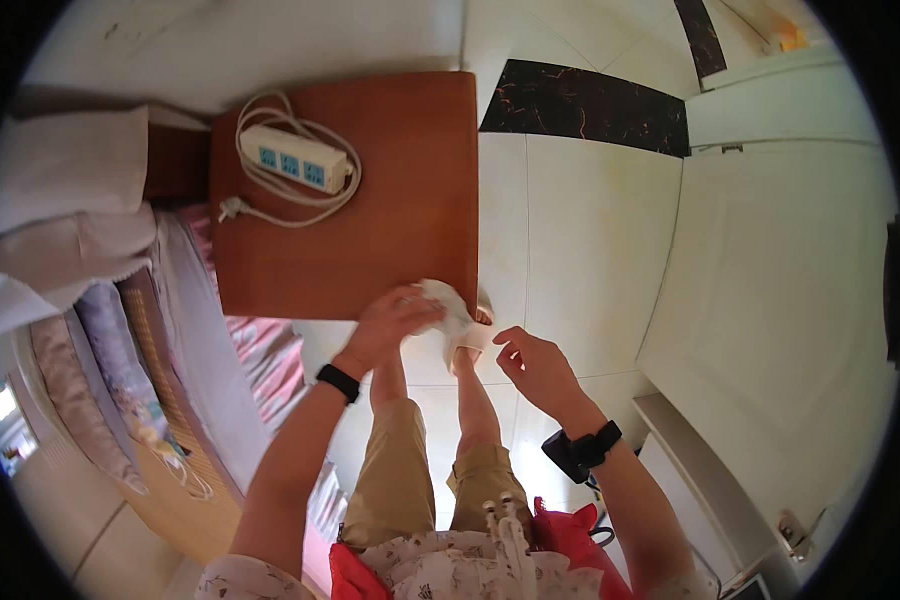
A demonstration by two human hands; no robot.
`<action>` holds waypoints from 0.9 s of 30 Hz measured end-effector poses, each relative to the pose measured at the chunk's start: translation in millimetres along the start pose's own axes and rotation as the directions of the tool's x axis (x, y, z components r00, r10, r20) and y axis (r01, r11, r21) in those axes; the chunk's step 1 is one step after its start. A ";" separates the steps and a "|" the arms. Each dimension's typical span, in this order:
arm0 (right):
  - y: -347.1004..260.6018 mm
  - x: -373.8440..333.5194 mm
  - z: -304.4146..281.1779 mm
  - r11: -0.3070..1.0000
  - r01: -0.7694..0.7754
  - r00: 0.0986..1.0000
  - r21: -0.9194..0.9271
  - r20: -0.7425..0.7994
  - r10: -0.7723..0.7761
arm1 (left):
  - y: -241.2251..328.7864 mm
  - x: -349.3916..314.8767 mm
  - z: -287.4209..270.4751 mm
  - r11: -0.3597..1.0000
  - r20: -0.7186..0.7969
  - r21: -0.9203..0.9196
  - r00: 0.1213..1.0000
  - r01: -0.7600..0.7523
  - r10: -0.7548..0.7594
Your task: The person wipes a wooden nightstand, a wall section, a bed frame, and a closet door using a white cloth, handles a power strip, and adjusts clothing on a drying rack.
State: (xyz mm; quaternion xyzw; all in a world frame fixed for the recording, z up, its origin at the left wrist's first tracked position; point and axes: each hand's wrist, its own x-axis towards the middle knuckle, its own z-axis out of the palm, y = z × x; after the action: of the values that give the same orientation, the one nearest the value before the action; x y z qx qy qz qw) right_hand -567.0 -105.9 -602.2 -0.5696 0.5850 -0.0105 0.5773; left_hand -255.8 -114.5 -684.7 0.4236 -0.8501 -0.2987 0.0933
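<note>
— At the table's (370, 240) near edge, about five o'clock from the white power strip (295, 158), the left hand (390, 320) has its grip closed on a crumpled white cloth (448, 308).

— And the right hand (535, 365)?

— Just beside it at four o'clock, fingers loosely curled, holding nothing.

— Any advice?

— I'd press the cloth flat, work in straight passes, and steer well clear of the strip's coiled cord (290, 205).

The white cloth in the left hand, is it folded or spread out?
Crumpled: the white cloth sits bunched in the left hand at the wooden table edge.
</note>
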 end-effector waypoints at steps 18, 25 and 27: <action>-56.3 12.5 37.9 0.990 0.067 0.995 -0.124 0.079 -0.057 | 16.9 -45.8 -1.1 0.970 -0.175 -0.144 0.960 0.194 -0.218; -129.3 46.0 59.0 0.986 0.115 0.988 -0.124 0.118 -0.100 | -67.8 -189.0 -53.5 0.783 -0.550 -0.305 0.570 0.542 -0.610; -138.6 54.1 62.4 0.986 0.117 0.988 -0.115 0.119 -0.103 | -70.2 -194.0 -55.0 0.622 -0.560 -0.511 0.320 0.593 -0.764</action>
State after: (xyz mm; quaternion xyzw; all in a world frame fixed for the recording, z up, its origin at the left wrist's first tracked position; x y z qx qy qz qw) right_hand -416.3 -151.0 -566.0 -0.6349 0.5186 0.0254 0.5721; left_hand -65.4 -20.1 -663.3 0.8099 -0.4368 -0.1993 0.3370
